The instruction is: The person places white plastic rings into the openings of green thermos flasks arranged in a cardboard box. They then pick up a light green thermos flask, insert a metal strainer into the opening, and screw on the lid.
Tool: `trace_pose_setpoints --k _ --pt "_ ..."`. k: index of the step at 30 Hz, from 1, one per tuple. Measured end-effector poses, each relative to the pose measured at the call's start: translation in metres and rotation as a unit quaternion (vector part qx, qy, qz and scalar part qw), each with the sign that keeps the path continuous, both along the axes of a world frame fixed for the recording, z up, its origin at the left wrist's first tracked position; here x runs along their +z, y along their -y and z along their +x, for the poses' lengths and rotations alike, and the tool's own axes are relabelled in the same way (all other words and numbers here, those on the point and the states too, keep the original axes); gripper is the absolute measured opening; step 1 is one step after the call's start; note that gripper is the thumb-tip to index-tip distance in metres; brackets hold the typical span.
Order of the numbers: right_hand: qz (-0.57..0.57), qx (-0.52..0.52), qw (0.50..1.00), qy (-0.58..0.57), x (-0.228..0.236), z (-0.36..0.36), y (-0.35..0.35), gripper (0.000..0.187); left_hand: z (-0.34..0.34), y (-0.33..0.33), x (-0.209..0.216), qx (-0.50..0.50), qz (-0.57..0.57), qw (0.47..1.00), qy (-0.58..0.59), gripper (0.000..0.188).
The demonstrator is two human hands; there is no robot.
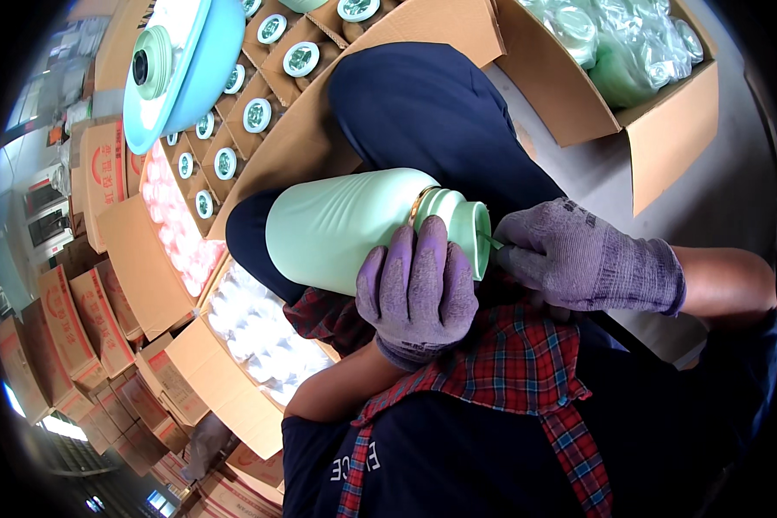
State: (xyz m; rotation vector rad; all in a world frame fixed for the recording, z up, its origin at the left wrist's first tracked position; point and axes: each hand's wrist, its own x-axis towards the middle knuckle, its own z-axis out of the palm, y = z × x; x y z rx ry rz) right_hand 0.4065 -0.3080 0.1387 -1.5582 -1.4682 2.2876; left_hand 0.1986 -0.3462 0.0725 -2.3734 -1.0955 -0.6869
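Observation:
A pale green thermos flask shell point(345, 226) lies on its side across my lap, its ribbed neck and round mouth toward the right. My left hand point(419, 289), in a grey-purple knit glove, is closed around the flask near the neck, fingers spread over its near side and a gold ring showing above them. At the mouth, my right hand point(548, 255), gloved the same way, is closed in a pinch on a thin green piece point(492, 241) by the rim. The rest of that piece is hidden by the fingers.
Ahead stands a divided carton point(319, 129) holding several flasks with white-rimmed tops. A light blue basin point(220, 78) with a green lid sits on it. Open boxes hold pink parts point(177, 229), white parts point(259, 328) and plastic-wrapped green parts point(622, 52). Stacked cartons point(69, 328) line the left.

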Motion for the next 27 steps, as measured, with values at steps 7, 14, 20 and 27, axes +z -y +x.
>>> trace_pose_setpoints --k 7,14,20,27 --pt "-0.059 -0.005 0.998 -0.025 -0.016 0.003 0.007 0.033 0.005 0.002 -0.004 0.019 0.019 0.999 0.022 0.007" --pt "-0.142 -0.049 0.986 -0.072 -0.013 0.003 0.011 0.029 0.003 0.004 -0.007 0.011 0.028 0.999 0.022 0.007" --pt "-0.165 -0.078 0.977 -0.106 -0.021 -0.002 0.023 0.032 0.001 0.006 -0.007 0.011 0.021 1.000 0.014 0.006" --pt "-0.223 -0.135 0.949 -0.179 -0.026 0.002 0.036 0.033 -0.005 0.009 -0.014 -0.023 0.047 0.999 0.012 0.025"
